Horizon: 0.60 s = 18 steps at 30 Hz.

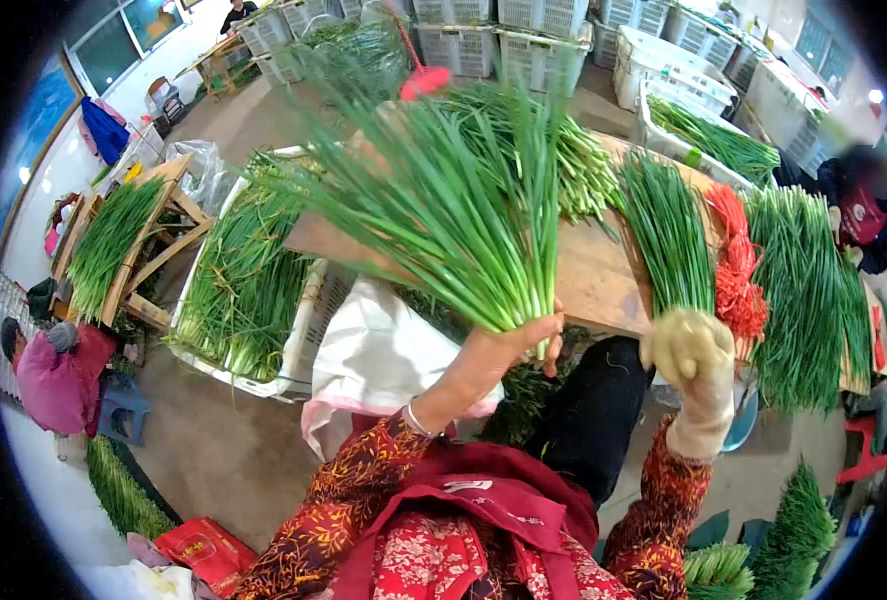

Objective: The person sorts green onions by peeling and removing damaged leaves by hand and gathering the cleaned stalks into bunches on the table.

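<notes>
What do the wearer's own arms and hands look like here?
Both sleeves are dark red with an orange leafy pattern. The left hand is bare, with a thin pale bracelet at the wrist. The right hand wears a cream glove with a long cuff.

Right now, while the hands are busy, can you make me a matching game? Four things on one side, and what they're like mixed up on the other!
Things:
1. the left hand
2. the right hand
3. the bundle of strings
4. the stool

What they're like:
A. blue
B. covered by a pale glove
C. holding up a bunch of green stalks
D. bright red

Right pairs: 1-C, 2-B, 3-D, 4-A.
</notes>
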Motion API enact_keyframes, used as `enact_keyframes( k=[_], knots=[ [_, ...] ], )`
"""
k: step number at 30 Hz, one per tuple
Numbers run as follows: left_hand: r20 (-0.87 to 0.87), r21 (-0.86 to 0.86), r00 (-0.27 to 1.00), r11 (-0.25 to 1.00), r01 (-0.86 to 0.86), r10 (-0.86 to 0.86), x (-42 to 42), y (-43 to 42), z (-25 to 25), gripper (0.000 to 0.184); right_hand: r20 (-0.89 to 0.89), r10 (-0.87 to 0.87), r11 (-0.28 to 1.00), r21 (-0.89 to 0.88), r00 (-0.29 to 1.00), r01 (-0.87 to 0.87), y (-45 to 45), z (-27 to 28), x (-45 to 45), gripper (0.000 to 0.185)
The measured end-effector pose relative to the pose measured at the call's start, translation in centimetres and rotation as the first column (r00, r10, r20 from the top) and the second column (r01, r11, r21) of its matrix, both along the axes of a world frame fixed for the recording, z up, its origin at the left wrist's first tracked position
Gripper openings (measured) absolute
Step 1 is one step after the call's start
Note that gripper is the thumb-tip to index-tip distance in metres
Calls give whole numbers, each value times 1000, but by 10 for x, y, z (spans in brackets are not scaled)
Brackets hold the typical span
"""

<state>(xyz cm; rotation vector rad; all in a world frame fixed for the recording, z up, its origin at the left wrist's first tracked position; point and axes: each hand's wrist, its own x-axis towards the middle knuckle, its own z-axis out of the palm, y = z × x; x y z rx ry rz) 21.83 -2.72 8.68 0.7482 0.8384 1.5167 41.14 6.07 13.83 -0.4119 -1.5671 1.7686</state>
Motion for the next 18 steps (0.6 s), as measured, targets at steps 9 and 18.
enact_keyframes(
  k=[9, 18],
  knots=[
    [-37, 58, 983, 981, 184, -182, 2, 20, 31, 24, 650, 33, 999, -45, 760, -5, -55, -75, 52, 31],
    [75, 97, 809, 812, 575, -582, 109, 117, 41, 28, 605, 45, 969, -221, 795, 113, -78, -123, 108, 36]
  ],
)
